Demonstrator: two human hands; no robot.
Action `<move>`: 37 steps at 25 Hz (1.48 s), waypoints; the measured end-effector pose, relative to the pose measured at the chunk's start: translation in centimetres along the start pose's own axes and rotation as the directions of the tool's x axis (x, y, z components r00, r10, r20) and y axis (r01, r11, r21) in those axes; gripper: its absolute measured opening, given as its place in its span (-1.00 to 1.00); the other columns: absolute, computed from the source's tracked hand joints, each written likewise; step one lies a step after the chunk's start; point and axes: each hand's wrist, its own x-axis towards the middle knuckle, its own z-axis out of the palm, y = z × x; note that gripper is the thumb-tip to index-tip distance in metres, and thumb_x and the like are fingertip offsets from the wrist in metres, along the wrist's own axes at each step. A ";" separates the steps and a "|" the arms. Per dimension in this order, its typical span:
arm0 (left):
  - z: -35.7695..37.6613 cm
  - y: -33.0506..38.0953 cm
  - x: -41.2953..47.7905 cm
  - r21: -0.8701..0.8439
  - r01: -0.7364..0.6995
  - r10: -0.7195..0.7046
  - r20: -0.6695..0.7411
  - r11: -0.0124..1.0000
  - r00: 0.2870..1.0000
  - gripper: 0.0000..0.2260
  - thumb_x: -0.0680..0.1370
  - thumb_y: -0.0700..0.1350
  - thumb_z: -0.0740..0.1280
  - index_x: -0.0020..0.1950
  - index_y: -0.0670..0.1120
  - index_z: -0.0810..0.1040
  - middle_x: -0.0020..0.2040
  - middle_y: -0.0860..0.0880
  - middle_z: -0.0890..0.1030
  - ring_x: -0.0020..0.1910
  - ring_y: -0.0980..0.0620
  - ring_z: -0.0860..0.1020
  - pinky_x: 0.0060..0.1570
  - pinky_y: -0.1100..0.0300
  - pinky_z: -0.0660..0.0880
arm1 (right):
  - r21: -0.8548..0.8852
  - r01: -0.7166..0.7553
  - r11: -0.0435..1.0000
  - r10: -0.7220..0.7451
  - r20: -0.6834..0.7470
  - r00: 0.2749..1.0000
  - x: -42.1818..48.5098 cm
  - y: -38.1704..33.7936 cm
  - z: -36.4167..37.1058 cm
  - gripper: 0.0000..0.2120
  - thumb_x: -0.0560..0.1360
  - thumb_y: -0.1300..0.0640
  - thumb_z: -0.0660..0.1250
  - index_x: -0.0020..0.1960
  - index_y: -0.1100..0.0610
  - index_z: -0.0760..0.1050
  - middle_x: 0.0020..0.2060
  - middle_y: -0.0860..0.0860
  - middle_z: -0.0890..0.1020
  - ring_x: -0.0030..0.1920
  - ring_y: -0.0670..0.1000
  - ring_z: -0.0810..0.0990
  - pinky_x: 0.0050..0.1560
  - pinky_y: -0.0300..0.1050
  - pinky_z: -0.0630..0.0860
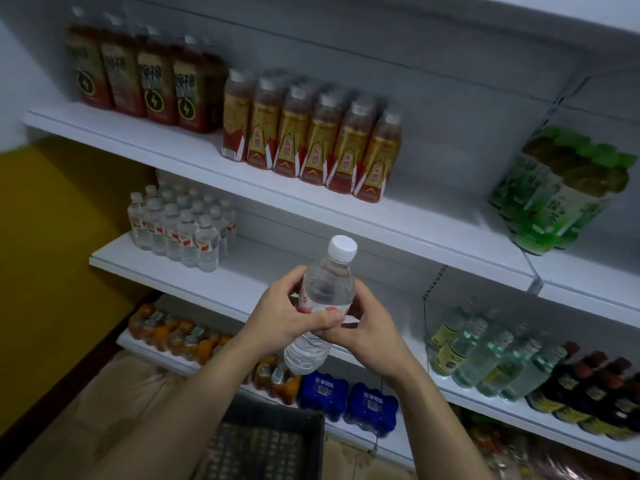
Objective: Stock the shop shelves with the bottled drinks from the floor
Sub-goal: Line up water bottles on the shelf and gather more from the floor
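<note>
Head cam: both hands, left hand [280, 315] and right hand [360, 327], wrapped around water bottle [323, 299], gonna set it upright beside the matching water bottles [180, 230].

Dim light. White metal shelves [173, 143] slant across the frame against a white back panel [450, 81]. A mustard-yellow wall [52, 271] fills the left; a black latticed plastic crate [270, 441] sits bottom centre.

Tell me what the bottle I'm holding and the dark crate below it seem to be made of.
The bottle looks like clear glossy plastic: you see through it and its lower body is ribbed. The crate is probably moulded matte plastic, given its regular grid of holes.
</note>
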 end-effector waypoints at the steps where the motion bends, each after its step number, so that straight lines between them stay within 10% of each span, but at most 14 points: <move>1: -0.6 -0.8 0.4 -0.009 0.026 -0.026 -0.002 1.000 1.000 -0.48 0.30 0.08 0.57 0.21 0.14 0.49 0.05 0.18 0.64 0.05 0.15 0.61 -0.01 0.24 0.58 | -0.016 -0.011 1.000 0.011 0.015 1.000 1.0 0.4 0.5 -0.38 0.36 0.07 0.58 0.33 -0.15 0.40 0.15 -0.19 0.61 0.16 -0.10 0.59 0.19 0.05 0.57; 11: -4.9 -8.2 3.4 -0.084 0.238 -0.248 -0.133 0.967 0.960 -0.31 0.22 0.16 0.60 0.31 0.12 0.48 0.21 0.05 0.62 0.23 -0.03 0.56 0.23 -0.13 0.51 | 0.018 -0.058 0.998 0.053 0.226 0.973 10.2 5.1 5.2 -0.41 0.33 0.05 0.59 0.23 -0.18 0.37 0.08 -0.27 0.58 0.05 -0.27 0.57 -0.01 -0.29 0.53; 21: -13.3 -16.9 10.2 -0.121 0.330 -0.345 -0.130 0.936 0.930 -0.53 0.47 -0.15 0.48 0.27 0.24 0.45 0.18 0.15 0.62 0.16 0.16 0.58 0.09 0.22 0.52 | -0.081 -0.086 0.993 0.104 0.252 0.962 23.1 8.9 12.9 -0.36 0.34 0.11 0.57 0.31 -0.03 0.32 0.07 -0.17 0.56 0.05 -0.10 0.58 0.03 -0.17 0.53; 31: -25.4 -33.0 23.5 -0.151 0.359 -0.374 -0.087 0.921 0.923 -0.47 0.50 -0.14 0.46 0.44 -0.01 0.40 0.30 0.04 0.54 0.28 0.09 0.48 0.06 0.49 0.42 | -0.231 -0.314 0.921 0.306 -0.068 0.949 40.6 16.9 25.7 -0.43 0.39 0.10 0.55 0.25 0.16 0.33 0.00 -0.02 0.59 -0.07 0.04 0.60 -0.15 -0.09 0.53; 37: -24.8 -38.1 28.5 -0.215 0.436 -0.466 -0.116 0.874 0.877 -0.57 0.57 -0.07 0.36 0.42 -0.05 0.38 0.29 0.01 0.49 0.28 0.01 0.47 0.28 0.15 0.39 | -0.144 -0.445 0.884 0.403 -0.250 0.881 48.1 22.4 26.7 -0.49 0.36 0.17 0.51 0.22 0.04 0.35 0.02 0.03 0.60 -0.01 0.08 0.61 -0.05 -0.04 0.55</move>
